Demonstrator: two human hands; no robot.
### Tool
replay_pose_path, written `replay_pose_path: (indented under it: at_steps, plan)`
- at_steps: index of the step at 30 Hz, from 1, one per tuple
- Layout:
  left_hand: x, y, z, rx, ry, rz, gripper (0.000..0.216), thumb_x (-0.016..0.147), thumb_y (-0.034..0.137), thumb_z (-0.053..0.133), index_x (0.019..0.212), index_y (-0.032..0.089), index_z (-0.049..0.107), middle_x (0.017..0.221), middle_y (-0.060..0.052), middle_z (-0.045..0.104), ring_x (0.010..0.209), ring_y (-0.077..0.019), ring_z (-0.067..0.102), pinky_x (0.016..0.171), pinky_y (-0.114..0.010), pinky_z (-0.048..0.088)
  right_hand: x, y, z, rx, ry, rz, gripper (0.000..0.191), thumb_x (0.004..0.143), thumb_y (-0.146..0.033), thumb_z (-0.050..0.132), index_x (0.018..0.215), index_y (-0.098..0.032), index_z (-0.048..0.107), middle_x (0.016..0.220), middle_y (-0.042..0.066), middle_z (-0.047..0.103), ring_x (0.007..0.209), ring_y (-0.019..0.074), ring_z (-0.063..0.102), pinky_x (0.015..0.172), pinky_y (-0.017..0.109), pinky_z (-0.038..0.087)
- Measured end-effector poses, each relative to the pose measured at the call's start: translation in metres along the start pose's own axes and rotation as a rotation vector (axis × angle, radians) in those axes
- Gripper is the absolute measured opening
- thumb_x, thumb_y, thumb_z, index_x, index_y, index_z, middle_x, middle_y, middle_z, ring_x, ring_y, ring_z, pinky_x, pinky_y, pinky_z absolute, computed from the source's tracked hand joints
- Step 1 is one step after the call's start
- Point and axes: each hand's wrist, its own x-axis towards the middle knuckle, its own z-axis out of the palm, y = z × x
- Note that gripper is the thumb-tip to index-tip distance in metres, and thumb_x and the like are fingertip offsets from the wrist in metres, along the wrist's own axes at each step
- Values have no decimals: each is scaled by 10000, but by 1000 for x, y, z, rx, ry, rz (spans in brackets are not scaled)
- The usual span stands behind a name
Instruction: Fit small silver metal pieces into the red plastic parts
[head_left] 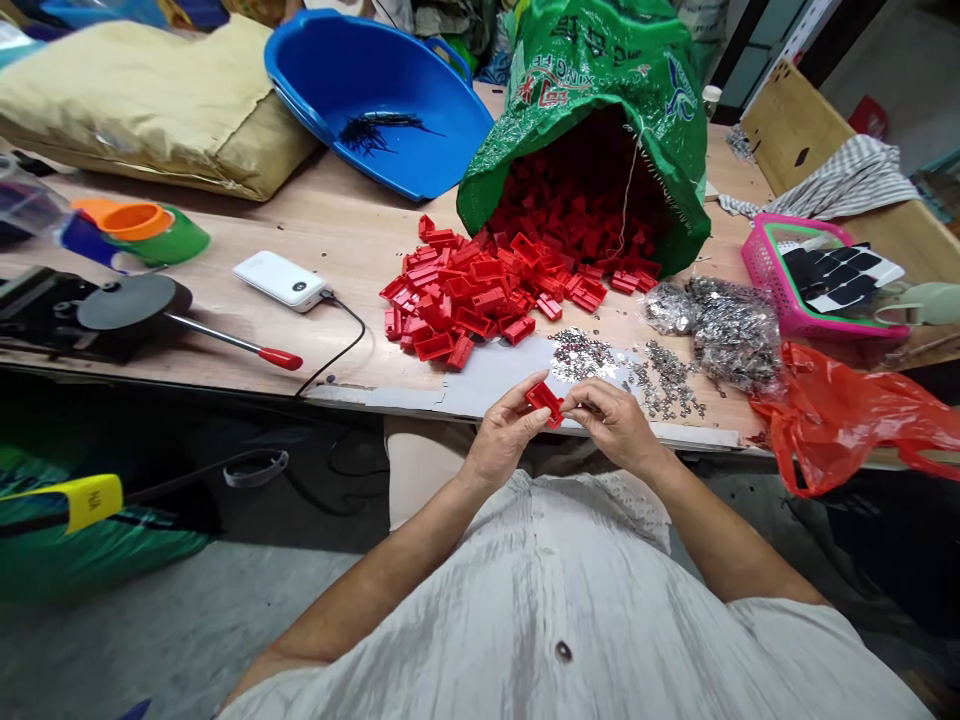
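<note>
A small red plastic housing (544,400), open on its upper side, is pinched in my left hand (504,432) at the table's front edge. My right hand (616,420) meets its right end with thumb and forefinger pressed together; whatever lies between those fingertips is too small to make out. Just beyond my hands lies a pile of small flat metal pieces (579,356). Farther right is a second scatter of small metal parts (666,380). Behind them, a heap of similar red housings (457,290) spills from a green woven sack (585,60).
Clear bags of metal parts (735,335) and a red plastic bag (862,410) lie at right, near a pink basket (761,260). At left are a white power bank (281,280) and a red-tipped lever (277,358). A blue basin (450,130) stands behind.
</note>
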Motion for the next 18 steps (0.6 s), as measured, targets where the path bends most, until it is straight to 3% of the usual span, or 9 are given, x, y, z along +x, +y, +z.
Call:
replay_pose_path:
  at_steps: [7,10,13,16,18]
  plan:
    - [1,3,1,72,-4,36,492,719,222,784,1200,244,683,964,-17,710,854,-126,617,813,-244,492,-3,8,3,56,-54,-95,77,945,-214,563,946,-226,639,888,41,646,852,165,605,761,304,493]
    - [2,0,-2,105,-24,52,487,730,235,780,1206,244,679,1001,-21,717,908,-142,625,860,-259,488,-6,10,1,124,-77,8,60,912,-274,630,954,-232,641,888,25,629,765,146,574,686,280,475]
    - [4,-3,-7,172,-39,75,468,756,240,762,1213,245,663,1010,-21,712,928,-142,629,889,-269,488,-11,11,-1,131,-72,151,190,900,-320,640,1069,-235,616,909,19,598,696,129,520,645,270,461]
    - [7,-4,-15,285,-88,126,436,766,233,752,1187,240,638,1098,-39,681,960,-156,637,898,-296,499,-17,13,-2,67,-94,219,335,960,-304,527,1289,-243,527,1054,61,573,888,167,562,805,320,491]
    - [12,-3,-22,403,-124,191,408,767,230,748,1154,231,617,1169,-56,644,976,-166,639,905,-316,502,-21,15,1,11,-107,228,341,993,-270,436,1320,-249,526,1091,79,555,1001,187,557,898,355,477]
